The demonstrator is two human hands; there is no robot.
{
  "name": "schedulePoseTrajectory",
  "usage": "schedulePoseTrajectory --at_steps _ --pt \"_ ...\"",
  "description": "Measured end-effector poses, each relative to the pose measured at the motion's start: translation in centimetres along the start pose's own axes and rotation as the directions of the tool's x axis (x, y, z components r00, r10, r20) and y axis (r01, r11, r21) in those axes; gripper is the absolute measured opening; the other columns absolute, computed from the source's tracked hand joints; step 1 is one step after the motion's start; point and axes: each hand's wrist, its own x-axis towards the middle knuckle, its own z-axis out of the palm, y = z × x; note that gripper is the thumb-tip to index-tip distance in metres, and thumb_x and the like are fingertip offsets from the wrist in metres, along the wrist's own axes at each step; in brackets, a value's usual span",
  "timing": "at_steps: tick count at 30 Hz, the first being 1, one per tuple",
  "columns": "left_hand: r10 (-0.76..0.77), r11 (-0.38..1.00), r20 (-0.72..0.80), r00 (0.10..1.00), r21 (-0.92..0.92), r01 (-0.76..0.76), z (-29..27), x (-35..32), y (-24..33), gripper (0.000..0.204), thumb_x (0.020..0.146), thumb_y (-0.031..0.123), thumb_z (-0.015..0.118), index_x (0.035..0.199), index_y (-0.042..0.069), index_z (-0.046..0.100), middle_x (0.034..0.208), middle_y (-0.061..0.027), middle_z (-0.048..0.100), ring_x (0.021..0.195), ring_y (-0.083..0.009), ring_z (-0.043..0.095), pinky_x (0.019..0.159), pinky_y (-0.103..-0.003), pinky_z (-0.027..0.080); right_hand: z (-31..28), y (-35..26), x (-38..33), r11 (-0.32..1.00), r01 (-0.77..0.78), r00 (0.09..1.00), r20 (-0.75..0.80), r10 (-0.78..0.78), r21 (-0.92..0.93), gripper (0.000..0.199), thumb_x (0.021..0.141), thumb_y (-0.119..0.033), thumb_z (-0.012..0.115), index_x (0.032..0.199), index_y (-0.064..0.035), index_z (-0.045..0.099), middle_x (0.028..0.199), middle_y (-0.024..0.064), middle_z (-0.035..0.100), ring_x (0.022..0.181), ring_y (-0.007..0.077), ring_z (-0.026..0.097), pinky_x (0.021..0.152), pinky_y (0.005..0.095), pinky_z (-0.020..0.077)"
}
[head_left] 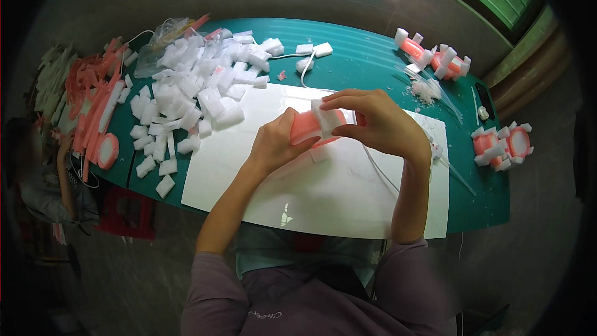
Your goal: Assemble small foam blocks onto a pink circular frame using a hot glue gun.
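Note:
My left hand is closed round a pink foam piece, holding it over the white board. A white foam block lies against the pink foam, bent across its right part. My right hand pinches this block, with the fingers above and the thumb below. Part of the pink foam's far side is hidden by the right fingers. Below the hands, a pale block shows on the board.
Loose white foam blocks are heaped at left on the green table. Pink strips lie farther left, near a person. Foam-studded pink rings stand at right. A white cord crosses the board.

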Motion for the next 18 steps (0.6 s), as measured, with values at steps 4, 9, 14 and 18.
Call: schedulePoseTrajectory --at_steps 4,9,14,18 --pt "0.001 1.0 0.001 1.0 0.0 -0.001 0.02 -0.01 -0.06 0.043 0.065 0.029 0.072 0.078 0.002 0.042 0.067 -0.0149 0.057 0.06 -0.0311 0.058 0.051 -0.036 0.047 -0.13 -0.21 0.1 0.999 -0.041 0.999 0.024 0.041 0.022 0.029 0.066 -0.011 0.066 0.094 -0.005 0.061 0.099 0.0087 0.061 0.091 0.0283 0.054 0.081 0.0343 0.041" --pt "0.0 1.0 0.008 1.0 0.018 0.0 -0.1 0.05 0.15 0.043 0.064 0.027 0.072 0.079 0.002 0.042 0.067 -0.0156 0.057 0.06 -0.0316 0.059 0.051 -0.036 0.047 0.1 0.12 0.02 0.997 -0.065 0.998 0.001 0.065 -0.04 0.029 0.065 -0.012 0.067 0.093 -0.0074 0.062 0.093 0.0074 0.062 0.086 0.0277 0.055 0.078 0.0346 0.0417" --pt "0.001 1.0 0.01 1.0 0.008 -0.001 -0.14 0.0 0.07 0.043 0.064 0.026 0.072 0.08 0.001 0.041 0.068 -0.016 0.057 0.061 -0.0322 0.059 0.051 -0.036 0.047 -0.08 -0.22 0.15 0.992 -0.115 0.993 0.02 0.117 -0.051 0.03 0.063 -0.014 0.069 0.092 -0.0083 0.062 0.09 0.0067 0.063 0.084 0.0274 0.055 0.076 0.0349 0.0418" --pt "0.0 1.0 0.019 1.0 0.007 0.0 -0.03 -0.05 0.0 0.043 0.064 0.026 0.072 0.08 0.001 0.041 0.069 -0.0163 0.057 0.062 -0.0324 0.059 0.052 -0.037 0.047 0.0 -0.16 0.12 0.991 -0.129 0.991 0.018 0.13 -0.044 0.031 0.061 -0.015 0.07 0.09 -0.0088 0.062 0.088 0.0066 0.063 0.084 0.0271 0.055 0.076 0.0348 0.0418"
